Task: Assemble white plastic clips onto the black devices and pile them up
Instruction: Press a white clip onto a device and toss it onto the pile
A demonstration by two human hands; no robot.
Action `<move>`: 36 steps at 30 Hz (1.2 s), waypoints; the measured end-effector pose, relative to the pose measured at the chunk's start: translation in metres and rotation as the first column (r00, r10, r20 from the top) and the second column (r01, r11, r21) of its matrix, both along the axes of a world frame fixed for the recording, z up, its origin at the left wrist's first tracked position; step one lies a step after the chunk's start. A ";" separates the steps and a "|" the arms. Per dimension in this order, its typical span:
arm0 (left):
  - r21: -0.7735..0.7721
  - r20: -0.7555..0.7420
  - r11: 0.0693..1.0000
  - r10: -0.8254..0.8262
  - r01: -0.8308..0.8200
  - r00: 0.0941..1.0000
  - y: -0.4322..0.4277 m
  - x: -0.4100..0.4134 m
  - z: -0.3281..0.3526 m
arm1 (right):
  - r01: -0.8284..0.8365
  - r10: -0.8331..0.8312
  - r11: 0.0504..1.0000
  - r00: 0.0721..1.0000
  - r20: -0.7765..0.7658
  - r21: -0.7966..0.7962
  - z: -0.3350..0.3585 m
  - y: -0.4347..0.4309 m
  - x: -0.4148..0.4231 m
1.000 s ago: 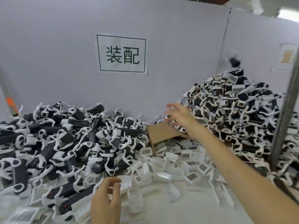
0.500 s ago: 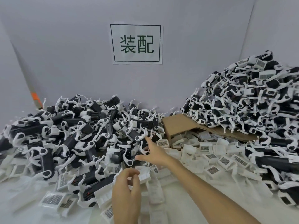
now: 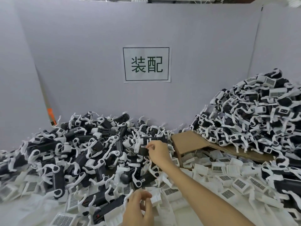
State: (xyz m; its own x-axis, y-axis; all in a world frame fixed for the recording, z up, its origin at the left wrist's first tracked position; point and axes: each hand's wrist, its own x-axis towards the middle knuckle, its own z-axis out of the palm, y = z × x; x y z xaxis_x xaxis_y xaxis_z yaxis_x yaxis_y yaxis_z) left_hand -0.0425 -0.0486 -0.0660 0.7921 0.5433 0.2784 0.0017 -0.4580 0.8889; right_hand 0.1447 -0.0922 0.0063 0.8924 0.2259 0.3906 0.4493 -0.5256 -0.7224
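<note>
Partly done: tall pile of clipped black-and-white devices (image 3: 254, 121) at the desk's (image 3: 24, 214) right edge; right hand (image 3: 158, 154) fingers (image 3: 150, 146) grip a black plastic device (image 3: 142, 150), left hand (image 3: 138, 207) fingers (image 3: 145, 195) pinch a white plastic clip (image 3: 155, 199).

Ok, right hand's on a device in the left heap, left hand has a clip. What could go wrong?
The black device that the right hand grips sits among neighbours' white straps; lifting it may drag others along. The white clip in the left hand looks pinched by fingertips and could slip into the loose clips.

Right grip (image 3: 158, 153) extended forward, fingers curled, left grip (image 3: 138, 207) low, pinching
</note>
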 end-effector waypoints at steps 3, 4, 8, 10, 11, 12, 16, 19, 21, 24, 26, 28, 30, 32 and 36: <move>0.014 -0.030 1.000 -0.023 0.024 0.999 0.000 -0.001 0.006 | -0.099 0.101 0.989 0.995 0.012 -0.112 0.011 0.004 -0.011; 0.019 -0.042 0.999 -0.031 0.032 0.999 -0.002 -0.002 0.008 | -0.148 0.151 0.965 0.988 0.001 -0.215 0.011 0.005 -0.015; 0.042 -0.084 0.998 -0.046 0.050 0.995 -0.005 -0.009 0.014 | -0.107 0.166 0.878 0.982 0.088 -0.466 -0.003 0.008 -0.019; 0.058 -0.094 0.998 -0.034 0.039 0.995 -0.006 -0.012 0.019 | -0.054 0.130 0.909 0.979 0.157 -0.412 -0.007 0.009 -0.010; 0.074 -0.100 0.997 -0.028 0.036 0.995 -0.006 -0.012 0.022 | -0.026 0.090 0.938 0.981 0.171 -0.346 -0.008 0.008 -0.004; 0.097 -0.103 0.995 -0.019 0.029 0.994 -0.006 -0.012 0.025 | 0.012 0.037 0.962 0.985 0.170 -0.274 -0.009 0.007 0.001; 0.176 -0.107 0.984 0.001 0.018 0.994 -0.006 -0.012 0.032 | 0.190 -0.138 0.931 0.974 0.180 -0.313 -0.022 0.006 0.009; 0.201 -0.100 0.979 -0.005 0.025 0.995 -0.002 -0.015 0.031 | 0.226 -0.127 0.909 0.950 0.286 -0.350 -0.029 0.002 0.005; 0.203 -0.100 0.978 -0.033 0.053 0.994 0.000 -0.016 0.028 | 0.227 -0.101 0.911 0.932 0.349 -0.345 -0.024 -0.002 0.001; 0.175 -0.131 0.981 -0.062 0.085 0.989 0.000 -0.016 0.022 | 0.201 -0.086 0.937 0.925 0.369 -0.286 -0.010 -0.010 -0.010; 0.153 -0.127 0.985 -0.059 0.078 0.990 0.001 -0.016 0.018 | 0.152 -0.097 0.978 0.939 0.331 -0.145 -0.003 -0.019 -0.025; 0.146 -0.128 0.985 -0.072 0.091 0.989 -0.002 -0.016 0.016 | 0.046 -0.064 0.995 0.972 0.226 0.083 -0.003 -0.030 -0.045; 0.055 -0.099 0.994 -0.091 0.097 0.991 -0.005 -0.013 0.014 | -0.075 0.062 0.944 0.997 0.049 0.322 -0.010 -0.043 -0.070; -0.173 0.035 0.977 -0.119 0.124 0.992 -0.008 -0.014 0.013 | -0.135 0.224 0.849 0.967 -0.117 0.511 -0.019 -0.057 -0.100; -0.525 0.202 0.817 -0.153 0.239 0.967 -0.009 -0.014 0.014 | -0.075 0.398 0.704 0.865 -0.305 0.706 -0.048 -0.078 -0.141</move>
State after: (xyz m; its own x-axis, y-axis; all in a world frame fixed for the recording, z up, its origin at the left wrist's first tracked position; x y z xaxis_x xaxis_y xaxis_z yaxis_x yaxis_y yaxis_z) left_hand -0.0569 -0.0578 -0.0520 0.8725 0.4772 0.1053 -0.1833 0.1199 0.9757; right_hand 0.0037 -0.1703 -0.0416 0.9488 0.2844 0.1374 0.0704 0.2336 -0.9698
